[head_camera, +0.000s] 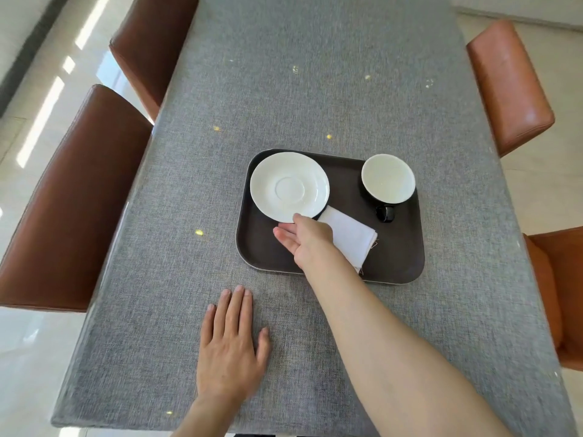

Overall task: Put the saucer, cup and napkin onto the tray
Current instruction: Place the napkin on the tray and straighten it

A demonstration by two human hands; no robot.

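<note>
A dark brown tray (pixel 394 260) lies on the grey table. The white saucer (pixel 288 187) is over the tray's far left corner. My right hand (pixel 307 239) holds the saucer's near rim, thumb on top and fingers underneath. A folded white napkin (pixel 353 234) lies on the tray just right of that hand, one corner tucked under the saucer's edge. The cup (pixel 388 182), black outside and white inside, stands upright in the tray's far right corner with its handle toward me. My left hand (pixel 232 345) rests flat on the tablecloth, in front of the tray, holding nothing.
The table (pixel 315 89) is covered by a grey woven cloth. Two brown leather chairs (pixel 72 209) stand along its left side and orange-brown chairs (pixel 508 86) along its right. Glossy pale floor shows on both sides.
</note>
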